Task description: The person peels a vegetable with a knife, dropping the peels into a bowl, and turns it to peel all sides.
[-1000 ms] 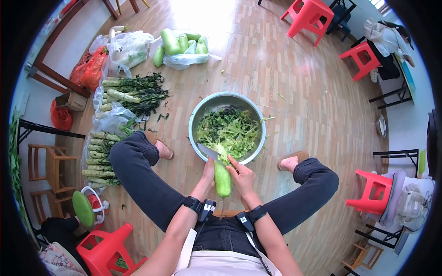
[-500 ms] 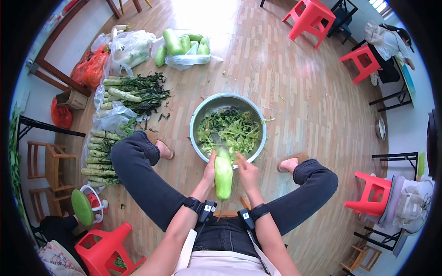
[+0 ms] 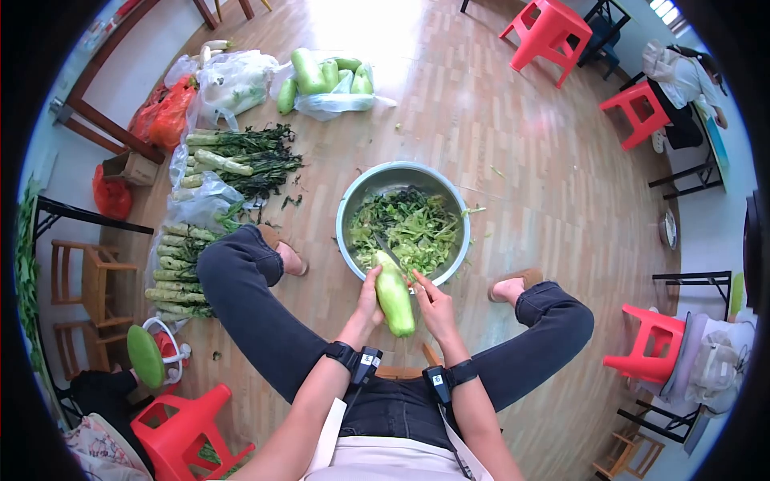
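My left hand (image 3: 370,297) is wrapped round the side of a pale green gourd (image 3: 395,301), which I hold tilted over the near rim of a large metal basin (image 3: 342,232). My right hand (image 3: 434,306) is closed on a knife, its thin dark blade (image 3: 388,247) lying across the gourd's far end; the handle is mostly hidden by my fingers. Below, green peelings and leafy scraps (image 3: 409,224) fill the bottom of the basin, which stands on the floor between my feet.
Stem lettuces (image 3: 180,280) and more leafy stalks (image 3: 241,164) lie on plastic at the left. Beyond them is a bag of whole gourds (image 3: 329,80). Red stools (image 3: 549,36) stand around the room, and a person (image 3: 682,84) sits at the far right.
The gourd's near end has swung right and up, leaving it more slanted. My right hand has slowed from a blur, and the knife blade now shows clearly. The whole view has shifted slightly.
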A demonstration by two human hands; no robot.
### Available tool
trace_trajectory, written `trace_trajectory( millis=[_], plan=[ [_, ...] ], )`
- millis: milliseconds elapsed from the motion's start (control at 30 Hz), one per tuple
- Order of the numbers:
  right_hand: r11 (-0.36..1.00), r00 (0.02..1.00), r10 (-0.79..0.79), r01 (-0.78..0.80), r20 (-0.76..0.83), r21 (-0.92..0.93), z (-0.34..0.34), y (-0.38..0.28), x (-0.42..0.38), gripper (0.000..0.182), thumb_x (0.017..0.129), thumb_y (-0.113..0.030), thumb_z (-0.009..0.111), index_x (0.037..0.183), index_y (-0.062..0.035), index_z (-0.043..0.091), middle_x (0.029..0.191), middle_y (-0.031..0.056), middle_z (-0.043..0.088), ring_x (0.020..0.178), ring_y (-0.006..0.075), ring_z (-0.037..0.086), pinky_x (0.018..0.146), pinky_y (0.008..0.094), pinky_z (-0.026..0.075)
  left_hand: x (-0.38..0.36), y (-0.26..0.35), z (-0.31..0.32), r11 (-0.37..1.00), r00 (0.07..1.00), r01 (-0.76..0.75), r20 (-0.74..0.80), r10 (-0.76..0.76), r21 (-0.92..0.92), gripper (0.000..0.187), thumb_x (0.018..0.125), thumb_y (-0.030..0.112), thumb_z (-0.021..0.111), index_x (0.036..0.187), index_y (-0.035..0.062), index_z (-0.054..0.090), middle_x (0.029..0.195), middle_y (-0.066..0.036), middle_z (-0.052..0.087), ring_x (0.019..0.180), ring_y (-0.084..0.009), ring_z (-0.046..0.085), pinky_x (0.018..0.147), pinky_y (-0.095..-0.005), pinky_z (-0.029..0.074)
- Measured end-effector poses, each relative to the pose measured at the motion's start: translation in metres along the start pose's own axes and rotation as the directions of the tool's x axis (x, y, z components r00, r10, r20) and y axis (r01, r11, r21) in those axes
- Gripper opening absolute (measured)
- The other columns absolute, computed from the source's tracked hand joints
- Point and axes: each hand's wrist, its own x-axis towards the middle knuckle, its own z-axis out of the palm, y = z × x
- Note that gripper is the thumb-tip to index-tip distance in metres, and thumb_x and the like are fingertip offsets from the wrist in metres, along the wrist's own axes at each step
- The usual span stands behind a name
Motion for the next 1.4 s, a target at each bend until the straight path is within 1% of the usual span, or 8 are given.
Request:
trace_trajectory(
  millis=[233, 333, 400, 533, 833, 1033, 1233, 1400],
  plan=[
    [0.991, 0.995, -0.077, 0.084, 0.063, -0.105, -0.003, -0.018, -0.007, 0.032, 0.084, -0.034, 0.055, 0.116, -0.03, 0.057, 0.062, 0.0067, 0.059, 0.054, 0.0173, 0.057, 0.054, 0.03, 0.045, 0.003, -0.004, -0.015, 0.999, 0.999, 0.031, 0.041, -0.03, -0.013, 0.046, 0.083, 0.047, 0.05, 0.103, 0.0067, 0.052, 0.089, -0.008, 0.06, 0.078, -0.0173, 0.06, 0.069, -0.0318, 0.051],
    [0.967, 0.981, -0.176, 0.189, 0.085, -0.17, -0.007, -0.03, -0.014, 0.033, 0.084, -0.023, 0.058, 0.116, -0.0213, 0.058, 0.071, 0.0085, 0.062, 0.055, 0.0103, 0.052, 0.056, 0.0255, 0.043, 0.001, -0.007, -0.014, 0.999, 0.998, -0.048, -0.049, 0.047, -0.011, 0.049, 0.082, 0.049, 0.051, 0.108, 0.0071, 0.05, 0.094, -0.008, 0.058, 0.082, -0.0174, 0.059, 0.072, -0.0325, 0.05],
    [0.947, 0.976, -0.18, 0.205, 0.12, -0.248, -0.008, -0.035, -0.019, 0.033, 0.082, -0.025, 0.06, 0.115, -0.0238, 0.058, 0.076, 0.0096, 0.063, 0.057, 0.0175, 0.057, 0.057, 0.0291, 0.045, 0.009, -0.005, -0.023, 0.999, 1.0, -0.007, 0.012, 0.006, 0.048, 0.054, 0.083, 0.053, 0.048, 0.112, 0.0066, 0.047, 0.097, -0.008, 0.057, 0.087, -0.0179, 0.058, 0.074, -0.0335, 0.049],
    [0.929, 0.966, -0.253, 0.256, 0.047, -0.268, -0.004, -0.027, -0.018, 0.033, 0.081, -0.027, 0.061, 0.114, -0.0245, 0.059, 0.073, 0.0079, 0.061, 0.057, 0.0191, 0.057, 0.056, 0.03, 0.045, 0.006, -0.007, -0.011, 0.985, 0.995, -0.057, -0.075, 0.07, 0.165, 0.062, 0.083, 0.06, 0.042, 0.113, 0.0067, 0.047, 0.1, -0.007, 0.057, 0.088, -0.0174, 0.057, 0.074, -0.0323, 0.048],
    [0.911, 0.966, -0.257, 0.252, 0.028, -0.327, 0.001, -0.024, -0.015, 0.034, 0.08, -0.029, 0.061, 0.114, -0.0249, 0.059, 0.069, 0.0067, 0.06, 0.058, 0.0195, 0.058, 0.054, 0.0306, 0.045, 0.0, -0.006, -0.004, 0.984, 0.991, -0.061, -0.108, 0.08, 0.17, 0.058, 0.087, 0.057, 0.038, 0.113, 0.0069, 0.047, 0.1, -0.006, 0.057, 0.088, -0.0158, 0.056, 0.076, -0.0302, 0.047],
    [0.907, 0.967, -0.253, 0.242, 0.014, -0.345, 0.002, -0.029, -0.013, 0.036, 0.08, -0.031, 0.06, 0.116, -0.0256, 0.058, 0.075, 0.0081, 0.062, 0.062, 0.0213, 0.061, 0.056, 0.0316, 0.046, 0.002, -0.009, -0.01, 0.976, 0.992, -0.066, -0.088, 0.086, 0.209, 0.056, 0.089, 0.054, 0.036, 0.116, 0.0058, 0.046, 0.103, -0.007, 0.057, 0.091, -0.0159, 0.056, 0.077, -0.0301, 0.046],
    [0.886, 0.953, -0.303, 0.279, -0.007, -0.37, 0.001, -0.03, -0.011, 0.036, 0.08, -0.03, 0.061, 0.115, -0.0252, 0.058, 0.064, 0.0058, 0.056, 0.055, 0.0207, 0.056, 0.052, 0.032, 0.044, -0.003, -0.006, -0.004, 0.982, 0.994, -0.065, -0.078, 0.08, 0.179, 0.056, 0.089, 0.054, 0.036, 0.116, 0.0062, 0.046, 0.102, -0.006, 0.057, 0.088, -0.0161, 0.057, 0.075, -0.0306, 0.048],
    [0.816, 0.898, -0.439, 0.389, -0.021, -0.427, -0.001, -0.021, -0.005, 0.035, 0.078, -0.026, 0.063, 0.113, -0.0237, 0.059, 0.059, 0.0049, 0.051, 0.051, 0.0184, 0.053, 0.05, 0.0309, 0.042, -0.001, -0.005, -0.007, 0.988, 0.999, -0.036, -0.008, 0.038, 0.151, 0.055, 0.089, 0.055, 0.036, 0.115, 0.0078, 0.047, 0.101, -0.006, 0.058, 0.086, -0.0156, 0.058, 0.073, -0.0311, 0.049]
  ],
)
